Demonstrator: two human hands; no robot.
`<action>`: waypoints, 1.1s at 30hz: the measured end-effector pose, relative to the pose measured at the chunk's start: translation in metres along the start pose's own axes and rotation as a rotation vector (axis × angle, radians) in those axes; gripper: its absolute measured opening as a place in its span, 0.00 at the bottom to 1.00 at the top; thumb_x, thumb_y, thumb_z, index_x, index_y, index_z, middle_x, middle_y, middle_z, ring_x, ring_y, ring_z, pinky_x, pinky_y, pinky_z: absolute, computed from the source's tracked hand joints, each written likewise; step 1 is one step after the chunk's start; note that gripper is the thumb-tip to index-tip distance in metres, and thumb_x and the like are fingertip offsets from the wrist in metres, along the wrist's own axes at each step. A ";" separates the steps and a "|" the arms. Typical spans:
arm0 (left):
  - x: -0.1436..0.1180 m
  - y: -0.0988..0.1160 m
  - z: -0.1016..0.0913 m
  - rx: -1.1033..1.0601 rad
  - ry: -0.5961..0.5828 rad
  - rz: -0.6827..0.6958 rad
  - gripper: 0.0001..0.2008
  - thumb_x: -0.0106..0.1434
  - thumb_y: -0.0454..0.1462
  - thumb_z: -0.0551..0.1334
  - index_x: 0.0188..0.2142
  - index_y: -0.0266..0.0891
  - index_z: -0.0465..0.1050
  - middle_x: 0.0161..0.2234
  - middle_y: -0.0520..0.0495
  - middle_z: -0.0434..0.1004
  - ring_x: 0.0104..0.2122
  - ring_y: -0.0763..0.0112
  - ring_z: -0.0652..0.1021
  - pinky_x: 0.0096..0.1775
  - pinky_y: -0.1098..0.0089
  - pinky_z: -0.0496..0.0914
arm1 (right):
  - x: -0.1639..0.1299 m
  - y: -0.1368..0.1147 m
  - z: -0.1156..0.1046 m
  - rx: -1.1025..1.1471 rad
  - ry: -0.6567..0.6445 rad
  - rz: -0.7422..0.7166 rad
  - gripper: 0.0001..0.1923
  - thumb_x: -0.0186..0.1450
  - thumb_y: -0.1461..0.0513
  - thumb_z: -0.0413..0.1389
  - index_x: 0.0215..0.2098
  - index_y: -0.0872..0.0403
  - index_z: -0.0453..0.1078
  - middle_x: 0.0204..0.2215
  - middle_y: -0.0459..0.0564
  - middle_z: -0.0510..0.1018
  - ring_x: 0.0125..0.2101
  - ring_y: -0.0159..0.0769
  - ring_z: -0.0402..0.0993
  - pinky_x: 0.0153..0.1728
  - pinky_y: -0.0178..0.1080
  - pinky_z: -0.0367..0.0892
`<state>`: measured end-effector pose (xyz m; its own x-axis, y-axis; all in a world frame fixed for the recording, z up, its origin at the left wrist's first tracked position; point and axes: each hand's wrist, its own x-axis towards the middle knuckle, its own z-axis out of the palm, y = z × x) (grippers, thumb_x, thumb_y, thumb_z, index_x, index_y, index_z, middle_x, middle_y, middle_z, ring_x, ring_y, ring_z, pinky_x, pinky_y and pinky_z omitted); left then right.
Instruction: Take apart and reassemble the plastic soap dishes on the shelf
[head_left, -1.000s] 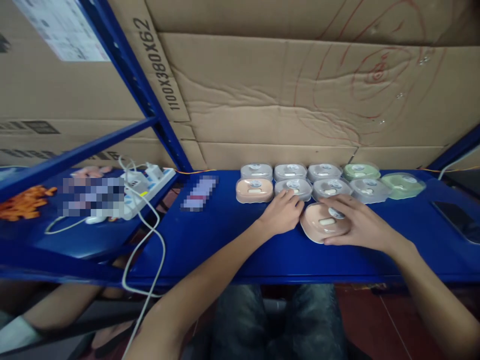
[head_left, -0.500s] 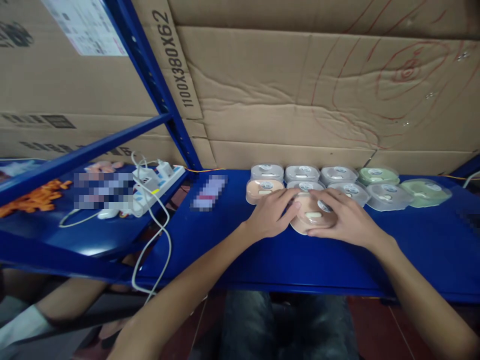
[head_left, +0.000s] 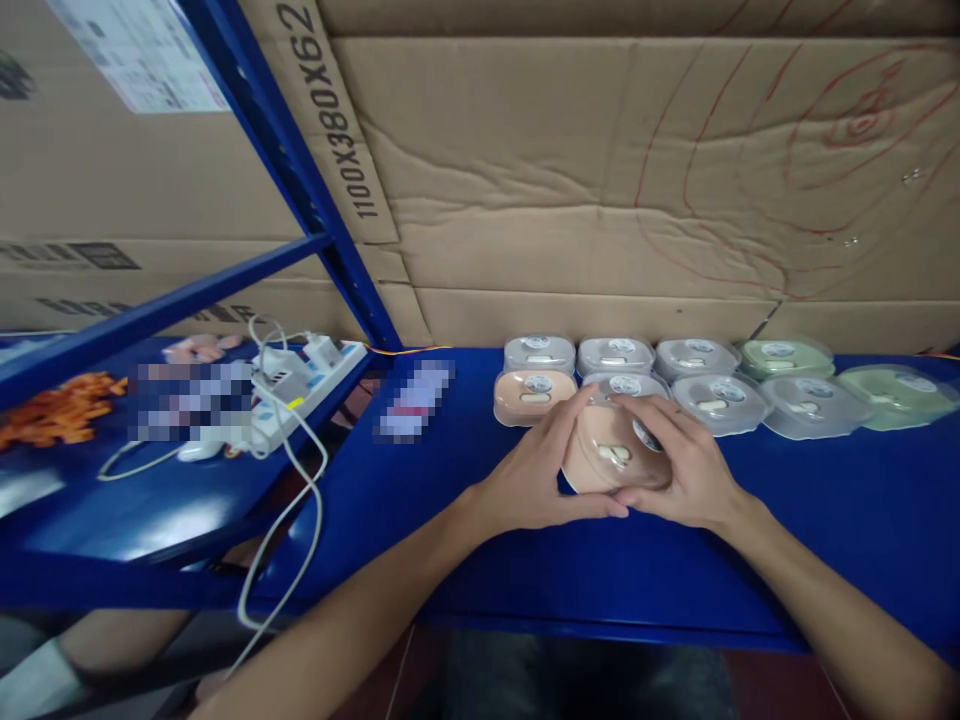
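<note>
Cardboard sheets (head_left: 600,170) are lining the wall behind the blue tabletop (head_left: 825,520). Two rows of lidded cases (head_left: 720,385) are sitting along its back. Just in front, the left hand (head_left: 534,470) and right hand (head_left: 686,465) are cupping a peach case (head_left: 611,452) between curled fingers, tilted up.

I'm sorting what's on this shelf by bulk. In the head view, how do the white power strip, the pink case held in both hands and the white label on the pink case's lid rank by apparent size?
1. white power strip, the longest.
2. pink case, between left hand and right hand; it is nearer the camera, so its margin below the strip is unsure.
3. white label, clearly smallest.
</note>
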<state>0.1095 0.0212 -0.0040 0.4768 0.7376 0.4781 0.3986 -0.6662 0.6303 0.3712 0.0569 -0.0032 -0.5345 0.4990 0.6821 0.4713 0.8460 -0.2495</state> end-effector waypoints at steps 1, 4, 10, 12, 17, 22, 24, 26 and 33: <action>0.000 -0.001 0.000 -0.001 0.009 0.003 0.69 0.57 0.63 0.78 0.82 0.47 0.38 0.79 0.31 0.56 0.76 0.32 0.64 0.73 0.38 0.66 | 0.001 0.000 0.000 0.027 0.018 -0.001 0.52 0.66 0.27 0.56 0.73 0.52 0.66 0.57 0.64 0.82 0.51 0.59 0.83 0.49 0.58 0.79; -0.002 -0.005 0.000 0.033 0.039 0.050 0.67 0.58 0.61 0.77 0.82 0.49 0.38 0.79 0.33 0.57 0.75 0.33 0.66 0.72 0.37 0.66 | 0.005 -0.001 -0.001 0.116 0.041 0.035 0.47 0.70 0.28 0.53 0.72 0.52 0.67 0.57 0.62 0.83 0.52 0.57 0.84 0.49 0.54 0.79; -0.010 0.002 -0.011 0.156 0.092 0.068 0.53 0.57 0.58 0.75 0.75 0.44 0.58 0.70 0.32 0.73 0.67 0.35 0.76 0.67 0.38 0.72 | 0.008 -0.002 0.000 0.162 0.061 0.073 0.46 0.72 0.29 0.50 0.70 0.52 0.68 0.59 0.62 0.82 0.55 0.57 0.83 0.51 0.55 0.78; -0.020 0.010 -0.022 0.180 0.136 0.070 0.48 0.57 0.57 0.75 0.70 0.43 0.64 0.64 0.34 0.78 0.63 0.38 0.80 0.64 0.42 0.75 | 0.006 0.000 0.001 0.131 0.064 0.077 0.45 0.72 0.30 0.51 0.71 0.53 0.67 0.59 0.62 0.81 0.54 0.57 0.82 0.51 0.56 0.78; -0.075 0.026 -0.061 0.281 0.149 -0.083 0.35 0.62 0.51 0.74 0.64 0.44 0.68 0.58 0.39 0.82 0.56 0.46 0.84 0.58 0.51 0.80 | 0.004 -0.007 0.007 0.054 -0.010 0.095 0.47 0.71 0.31 0.54 0.75 0.51 0.62 0.61 0.64 0.79 0.58 0.61 0.78 0.56 0.63 0.76; -0.135 0.028 -0.087 0.399 0.047 -0.334 0.32 0.63 0.47 0.76 0.63 0.45 0.71 0.63 0.38 0.79 0.61 0.44 0.82 0.62 0.48 0.78 | 0.002 -0.032 0.022 -0.036 -0.198 0.089 0.52 0.68 0.33 0.62 0.79 0.49 0.56 0.68 0.66 0.72 0.65 0.64 0.73 0.60 0.66 0.76; -0.152 0.026 -0.090 0.424 0.036 -0.381 0.31 0.64 0.45 0.75 0.64 0.46 0.72 0.66 0.37 0.76 0.63 0.44 0.80 0.63 0.47 0.77 | 0.000 -0.042 0.032 -0.094 -0.270 0.034 0.50 0.66 0.33 0.64 0.75 0.51 0.64 0.70 0.67 0.70 0.65 0.66 0.73 0.61 0.67 0.75; -0.162 0.023 -0.091 0.437 0.050 -0.395 0.29 0.66 0.44 0.73 0.64 0.46 0.72 0.67 0.36 0.75 0.64 0.45 0.79 0.64 0.47 0.77 | -0.002 -0.048 0.041 -0.173 -0.324 -0.040 0.44 0.67 0.34 0.65 0.68 0.54 0.72 0.69 0.70 0.71 0.64 0.68 0.74 0.62 0.70 0.74; -0.160 0.013 -0.100 0.483 0.331 -0.339 0.18 0.65 0.46 0.72 0.51 0.42 0.78 0.56 0.38 0.81 0.56 0.47 0.83 0.58 0.49 0.79 | 0.005 -0.059 0.050 -0.167 -0.387 -0.144 0.35 0.74 0.47 0.61 0.73 0.56 0.70 0.65 0.70 0.75 0.63 0.64 0.74 0.62 0.67 0.75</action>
<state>-0.0399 -0.0947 -0.0114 0.0294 0.8579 0.5130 0.8256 -0.3101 0.4713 0.3054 0.0192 -0.0193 -0.8112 0.4393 0.3860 0.4631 0.8856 -0.0347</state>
